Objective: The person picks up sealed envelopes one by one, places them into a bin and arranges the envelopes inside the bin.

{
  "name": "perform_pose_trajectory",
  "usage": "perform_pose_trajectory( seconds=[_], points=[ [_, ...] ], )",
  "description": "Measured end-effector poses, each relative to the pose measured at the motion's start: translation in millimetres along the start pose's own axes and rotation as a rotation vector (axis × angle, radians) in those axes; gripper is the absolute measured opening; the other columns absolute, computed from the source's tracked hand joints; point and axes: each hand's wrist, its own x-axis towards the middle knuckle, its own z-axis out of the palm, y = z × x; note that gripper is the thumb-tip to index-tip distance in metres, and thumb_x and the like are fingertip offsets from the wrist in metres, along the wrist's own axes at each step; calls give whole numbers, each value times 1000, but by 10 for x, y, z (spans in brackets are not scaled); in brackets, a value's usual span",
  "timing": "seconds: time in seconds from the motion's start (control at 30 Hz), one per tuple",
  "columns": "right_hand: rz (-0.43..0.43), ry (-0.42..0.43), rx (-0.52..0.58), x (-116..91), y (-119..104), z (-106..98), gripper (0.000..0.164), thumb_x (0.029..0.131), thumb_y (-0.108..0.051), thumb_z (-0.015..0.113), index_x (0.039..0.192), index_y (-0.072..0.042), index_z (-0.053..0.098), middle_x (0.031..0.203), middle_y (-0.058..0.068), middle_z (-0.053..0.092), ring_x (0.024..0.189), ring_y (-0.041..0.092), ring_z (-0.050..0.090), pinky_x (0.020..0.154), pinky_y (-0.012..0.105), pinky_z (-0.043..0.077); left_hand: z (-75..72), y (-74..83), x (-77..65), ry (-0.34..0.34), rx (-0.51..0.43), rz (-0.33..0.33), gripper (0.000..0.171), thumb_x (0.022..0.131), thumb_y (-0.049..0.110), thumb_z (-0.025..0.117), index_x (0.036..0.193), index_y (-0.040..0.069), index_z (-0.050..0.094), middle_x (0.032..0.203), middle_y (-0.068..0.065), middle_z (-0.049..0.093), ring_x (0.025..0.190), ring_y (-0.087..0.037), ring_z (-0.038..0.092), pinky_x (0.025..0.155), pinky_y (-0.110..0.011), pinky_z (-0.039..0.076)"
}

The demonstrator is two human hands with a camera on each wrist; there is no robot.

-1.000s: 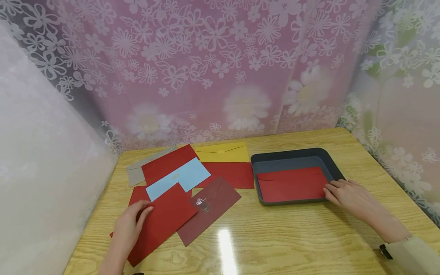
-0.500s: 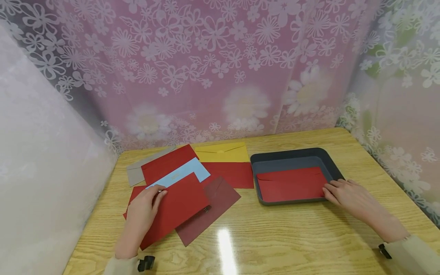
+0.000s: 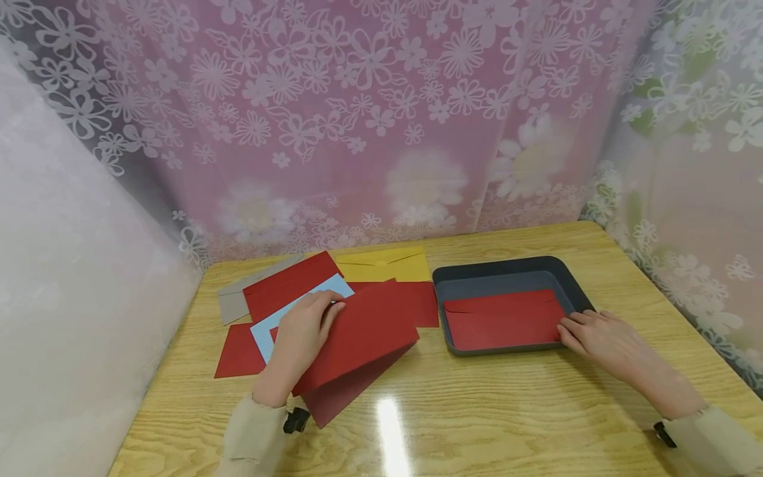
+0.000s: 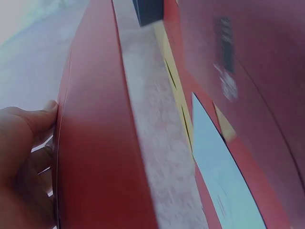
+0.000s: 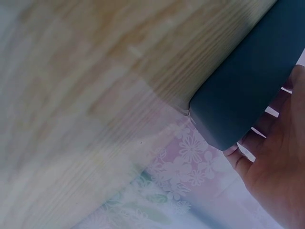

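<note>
My left hand (image 3: 301, 331) pinches a red envelope (image 3: 366, 331) by its upper left edge, thumb and fingers on opposite faces. The envelope is tilted above the others, its right end raised over a maroon envelope (image 3: 342, 392). Under it, a light blue envelope (image 3: 334, 285) is partly covered. In the left wrist view the held envelope stands apart from the flat ones. My right hand (image 3: 605, 344) grips the dark grey tray (image 3: 501, 270) at its front right corner, fingers over the rim. Inside the tray lies another red envelope (image 3: 507, 321).
Behind the held envelope lie a grey envelope (image 3: 234, 303), a yellow envelope (image 3: 384, 265) and several more red ones, partly overlapping. The wooden table (image 3: 477, 411) is bordered by a flowered curtain (image 3: 357, 132) at the back and sides.
My left hand has carried the red envelope rightward and away from me across the pile, lifting its right end over the maroon envelope. The right hand and tray stay in place.
</note>
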Motion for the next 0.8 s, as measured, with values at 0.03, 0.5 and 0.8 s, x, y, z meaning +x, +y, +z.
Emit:
perform_pose_trajectory(
  seconds=[0.03, 0.5, 0.8],
  points=[
    [-3, 7, -2, -1, 1, 3, 17, 85, -18, 75, 97, -6, 75, 91, 5, 70, 81, 29, 66, 79, 53, 54, 21, 36, 37, 3, -2, 12, 15, 97, 24, 71, 108, 13, 71, 98, 0, 73, 86, -17, 66, 70, -35, 57],
    [-13, 23, -6, 3, 3, 2, 15, 85, -17, 75, 96, -7, 74, 88, 4, 68, 79, 28, 64, 76, 51, 53, 399, 515, 528, -29, -40, 156, 18, 100, 28, 65, 99, 10, 67, 90, -1, 68, 80, -17, 62, 73, -32, 53],
    [-40, 69, -14, 1, 13, 24, 9, 86, -17, 74, 90, -10, 72, 82, 0, 65, 72, 24, 61, 70, 47, 53, 626, 791, 880, -35, 19, 229, 19, 102, 31, 63, 100, 13, 68, 93, 2, 71, 84, -16, 60, 74, -30, 48]
  ],
)
